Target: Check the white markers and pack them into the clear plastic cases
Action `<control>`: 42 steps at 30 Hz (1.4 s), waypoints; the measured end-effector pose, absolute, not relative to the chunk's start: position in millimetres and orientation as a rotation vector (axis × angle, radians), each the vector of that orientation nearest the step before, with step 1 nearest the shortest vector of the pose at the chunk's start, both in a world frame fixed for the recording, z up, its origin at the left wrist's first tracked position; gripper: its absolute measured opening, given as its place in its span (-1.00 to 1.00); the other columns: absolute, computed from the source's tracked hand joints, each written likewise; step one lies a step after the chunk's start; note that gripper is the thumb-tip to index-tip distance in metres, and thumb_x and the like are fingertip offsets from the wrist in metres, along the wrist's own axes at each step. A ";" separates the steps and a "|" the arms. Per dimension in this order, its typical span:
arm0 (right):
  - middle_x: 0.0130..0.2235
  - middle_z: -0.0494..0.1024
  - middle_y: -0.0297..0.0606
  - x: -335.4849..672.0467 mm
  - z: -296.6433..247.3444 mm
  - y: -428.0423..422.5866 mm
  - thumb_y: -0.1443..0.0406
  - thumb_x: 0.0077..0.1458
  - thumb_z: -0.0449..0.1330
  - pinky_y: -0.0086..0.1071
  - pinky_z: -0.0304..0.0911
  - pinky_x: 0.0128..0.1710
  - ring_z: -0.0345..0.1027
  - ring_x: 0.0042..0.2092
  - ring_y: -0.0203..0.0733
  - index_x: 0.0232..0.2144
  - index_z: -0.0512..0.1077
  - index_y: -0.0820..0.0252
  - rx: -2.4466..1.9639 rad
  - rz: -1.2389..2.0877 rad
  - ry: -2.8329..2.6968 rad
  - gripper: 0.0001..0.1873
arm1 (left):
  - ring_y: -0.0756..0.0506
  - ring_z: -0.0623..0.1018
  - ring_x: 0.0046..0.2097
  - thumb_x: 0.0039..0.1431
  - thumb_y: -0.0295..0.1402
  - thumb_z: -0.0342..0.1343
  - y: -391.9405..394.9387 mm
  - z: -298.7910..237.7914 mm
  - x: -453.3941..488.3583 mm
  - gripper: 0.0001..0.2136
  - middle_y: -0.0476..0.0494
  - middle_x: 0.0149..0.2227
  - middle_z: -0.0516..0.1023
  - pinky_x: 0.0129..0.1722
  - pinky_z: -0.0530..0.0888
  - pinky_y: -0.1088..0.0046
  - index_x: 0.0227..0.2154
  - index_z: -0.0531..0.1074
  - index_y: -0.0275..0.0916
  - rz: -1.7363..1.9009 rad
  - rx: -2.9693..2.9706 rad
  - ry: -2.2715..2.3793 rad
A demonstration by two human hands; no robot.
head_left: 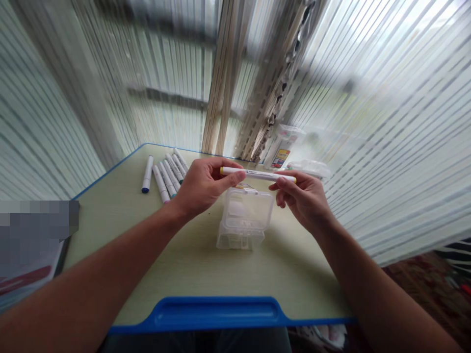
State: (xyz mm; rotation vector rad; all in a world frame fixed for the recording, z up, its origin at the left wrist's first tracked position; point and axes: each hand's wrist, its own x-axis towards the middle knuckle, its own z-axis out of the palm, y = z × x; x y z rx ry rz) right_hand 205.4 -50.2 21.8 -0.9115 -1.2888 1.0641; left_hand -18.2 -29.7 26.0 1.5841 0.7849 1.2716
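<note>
A white marker point(260, 174) with yellow ends is held level above the table, gripped at both ends. My left hand point(206, 182) pinches its left end between thumb and fingers. At the right end, my right hand point(302, 195) closes thumb and fingertips on it. Below the marker stands a clear plastic box point(241, 238) with its lid point(248, 208) raised. Several white markers point(170, 179) with coloured ends lie to the left of my left hand, partly hidden by it. One blue-ended marker point(147, 174) lies apart from them.
The pale table point(176, 274) has a blue rim and a blue tray point(217, 312) at its front edge. At the back right stand a clear container with a label point(282, 153) and another clear plastic package point(309, 169). Striped curtains point(368, 98) hang behind.
</note>
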 end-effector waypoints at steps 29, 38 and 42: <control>-0.36 0.63 -0.25 208.3 23.1 -50.4 0.21 0.04 0.32 -0.50 0.15 -0.69 0.31 -0.62 -0.41 -0.27 0.56 0.18 -0.867 1.092 -1.272 -0.80 | 0.11 0.26 -0.64 0.23 -0.14 0.08 -25.6 24.6 -17.2 -0.66 -0.16 -0.52 0.56 -0.66 0.11 0.55 -0.25 0.53 -0.37 1.306 1.469 0.778; -0.41 0.59 -0.28 209.3 21.1 -47.7 0.15 -0.01 0.36 -0.47 0.15 -0.69 0.29 -0.62 -0.41 -0.33 0.55 0.18 -0.902 1.015 -1.266 -0.76 | 0.12 0.28 -0.62 0.13 -0.13 0.19 -25.9 24.6 -17.5 -0.68 -0.16 -0.45 0.57 -0.65 0.15 0.55 -0.27 0.53 -0.34 1.321 1.478 0.772; -0.43 0.59 -0.26 210.4 19.5 -46.0 0.09 0.01 0.34 -0.48 0.15 -0.70 0.29 -0.63 -0.40 -0.43 0.51 0.21 -0.911 1.013 -1.251 -0.71 | 0.12 0.33 -0.57 0.05 -0.24 0.28 -28.8 26.3 -17.2 -0.70 -0.12 -0.40 0.57 -0.62 0.22 0.57 -0.21 0.52 -0.33 1.315 1.495 0.797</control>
